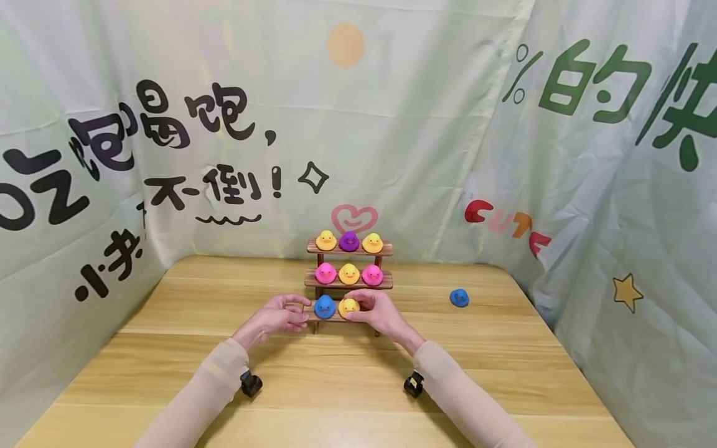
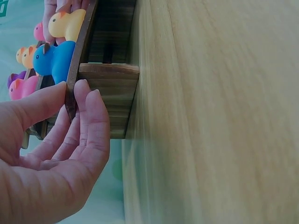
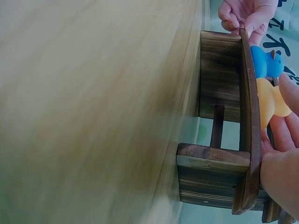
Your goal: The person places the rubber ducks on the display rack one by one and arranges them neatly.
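A small three-tier wooden shelf [image 1: 330,320] bears rubber ducks on every tier. My left hand [image 1: 278,316] pinches the left end of its bottom board [image 2: 70,95], thumb on the upper side and fingers on the underside. Around a yellow rubber duck [image 1: 348,307] on that same board curl the thumb and fingers of my right hand [image 1: 381,311]. Just left of this duck sits a blue rubber duck [image 1: 324,307], close beside it. In the right wrist view, the yellow duck's base [image 3: 265,100] meets the board.
Pink ducks [image 1: 325,273] flank a yellow one on the middle tier. Above, a purple duck [image 1: 349,241] sits between two yellow ducks. Another blue duck [image 1: 459,298] lies apart on the wooden table [image 1: 336,392], to the right. Printed cloth [image 1: 392,155] hangs behind and at the sides.
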`<move>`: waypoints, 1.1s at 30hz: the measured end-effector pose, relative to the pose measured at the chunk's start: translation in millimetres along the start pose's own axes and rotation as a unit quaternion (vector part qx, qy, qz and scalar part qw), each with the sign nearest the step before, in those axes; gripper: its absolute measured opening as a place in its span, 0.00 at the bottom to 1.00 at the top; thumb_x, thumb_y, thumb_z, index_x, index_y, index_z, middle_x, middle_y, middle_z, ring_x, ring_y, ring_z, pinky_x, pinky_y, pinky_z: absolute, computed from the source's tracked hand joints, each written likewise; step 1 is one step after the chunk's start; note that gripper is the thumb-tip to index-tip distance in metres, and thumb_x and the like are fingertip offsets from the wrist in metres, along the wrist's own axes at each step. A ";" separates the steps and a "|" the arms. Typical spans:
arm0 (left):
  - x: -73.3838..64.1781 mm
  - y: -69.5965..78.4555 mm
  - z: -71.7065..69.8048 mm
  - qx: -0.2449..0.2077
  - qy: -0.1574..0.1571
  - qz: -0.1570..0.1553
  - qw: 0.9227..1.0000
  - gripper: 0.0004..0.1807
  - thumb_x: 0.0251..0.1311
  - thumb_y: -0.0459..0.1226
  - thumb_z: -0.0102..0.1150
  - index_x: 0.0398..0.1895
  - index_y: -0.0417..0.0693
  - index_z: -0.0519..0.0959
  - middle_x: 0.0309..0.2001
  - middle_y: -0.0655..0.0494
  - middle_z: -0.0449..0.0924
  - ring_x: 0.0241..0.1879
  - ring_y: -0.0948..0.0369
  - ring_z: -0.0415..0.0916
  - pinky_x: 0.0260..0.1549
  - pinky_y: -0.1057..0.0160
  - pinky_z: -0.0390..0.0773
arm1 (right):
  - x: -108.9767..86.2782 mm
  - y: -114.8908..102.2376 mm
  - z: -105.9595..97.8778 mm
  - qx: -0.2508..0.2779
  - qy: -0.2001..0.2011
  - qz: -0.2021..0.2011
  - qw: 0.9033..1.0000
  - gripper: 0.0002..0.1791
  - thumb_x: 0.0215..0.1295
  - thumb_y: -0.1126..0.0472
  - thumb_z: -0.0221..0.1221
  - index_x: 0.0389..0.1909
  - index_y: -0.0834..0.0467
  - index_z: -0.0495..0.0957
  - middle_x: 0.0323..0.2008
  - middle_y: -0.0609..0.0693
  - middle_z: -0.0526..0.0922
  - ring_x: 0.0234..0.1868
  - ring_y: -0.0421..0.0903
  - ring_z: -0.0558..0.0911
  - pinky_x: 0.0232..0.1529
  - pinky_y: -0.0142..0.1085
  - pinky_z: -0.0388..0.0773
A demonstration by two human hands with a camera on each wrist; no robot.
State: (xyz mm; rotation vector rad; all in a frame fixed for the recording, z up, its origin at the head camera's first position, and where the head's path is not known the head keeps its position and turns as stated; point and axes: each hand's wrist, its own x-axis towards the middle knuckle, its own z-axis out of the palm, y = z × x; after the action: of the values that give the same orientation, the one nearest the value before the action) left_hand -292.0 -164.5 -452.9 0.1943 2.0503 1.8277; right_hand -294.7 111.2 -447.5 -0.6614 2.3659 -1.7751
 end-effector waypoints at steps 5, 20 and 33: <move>0.7 0.4 -0.3 0.000 0.002 -0.002 1.000 0.23 0.63 0.26 0.58 0.61 0.32 0.69 0.32 0.52 0.77 0.34 0.56 0.83 0.40 0.59 0.88 | 0.7 0.3 0.2 0.000 -0.002 -0.004 1.000 0.19 0.58 0.67 0.68 0.52 0.62 0.81 0.50 0.58 0.85 0.50 0.45 0.83 0.49 0.26 0.81; 0.1 -0.6 -0.5 0.003 0.001 0.001 1.000 0.23 0.63 0.27 0.58 0.61 0.33 0.69 0.33 0.52 0.78 0.34 0.56 0.83 0.41 0.59 0.87 | -0.4 -0.4 -0.7 0.012 -0.007 0.004 1.000 0.24 0.59 0.66 0.68 0.57 0.65 0.77 0.55 0.58 0.83 0.58 0.51 0.80 0.58 0.37 0.81; -0.1 -0.3 0.6 0.000 0.006 -0.002 1.000 0.22 0.62 0.27 0.59 0.60 0.34 0.70 0.35 0.49 0.79 0.35 0.54 0.83 0.42 0.58 0.87 | -9.4 4.7 -22.4 0.063 0.003 0.012 0.998 0.23 0.61 0.68 0.65 0.58 0.67 0.76 0.57 0.64 0.79 0.58 0.55 0.79 0.53 0.30 0.82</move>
State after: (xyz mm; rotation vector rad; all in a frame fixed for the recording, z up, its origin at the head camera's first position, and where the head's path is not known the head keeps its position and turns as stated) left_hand -291.6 -164.0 -453.2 0.1809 2.0570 1.8310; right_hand -295.2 135.9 -446.5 -0.6097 2.2328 -1.8997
